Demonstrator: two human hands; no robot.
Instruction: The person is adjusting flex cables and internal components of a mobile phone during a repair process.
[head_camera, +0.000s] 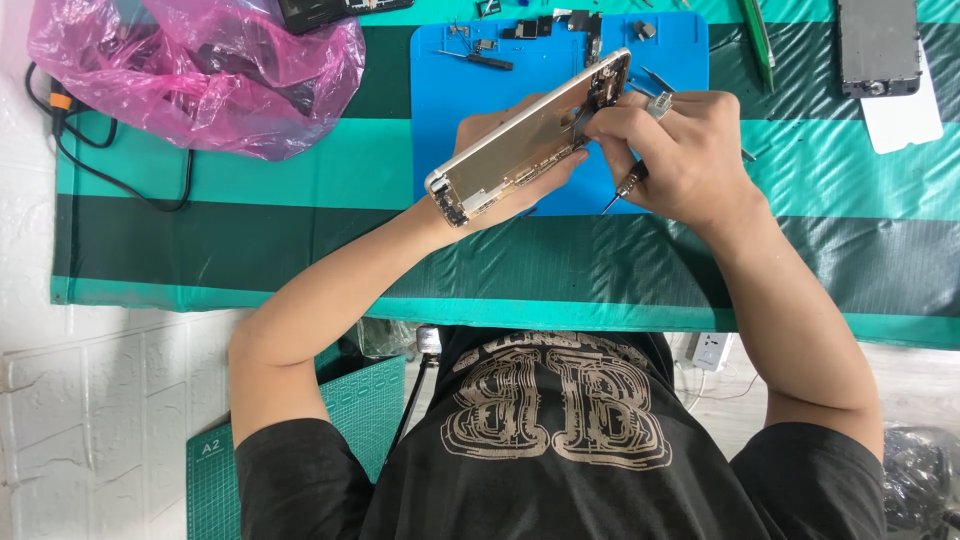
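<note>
Nearest the camera was the person's black printed shirt (560, 440), and both bare forearms reached away from it over the green striped table cover (250, 240). Beneath and beyond the hands lay a blue work mat (440, 120), with a pink plastic bag (200, 70) well off past the left hand and a dark phone panel (878, 45) well off past the right. The left hand (490, 185) was cupped under an opened phone housing (530, 135), fingers curled up around its lower edge, holding it raised above the mat and tilted on edge so its gutted inside faced the right hand. Its long axis ran diagonally, the near end low by the left wrist, the far end high and pointing away toward the mat's far side. The right hand (670, 150) was closed in a pinch on a slim metal tool (625, 188), probably a small screwdriver or tweezers, its working end hidden at the housing's far half. This looked like inner work on the housing, loosening or lifting a small part. The next move would seem to call for a steady cradle and a light, exact touch at the tip. Small loose parts (490, 40) lay on the mat beyond both hands.
</note>
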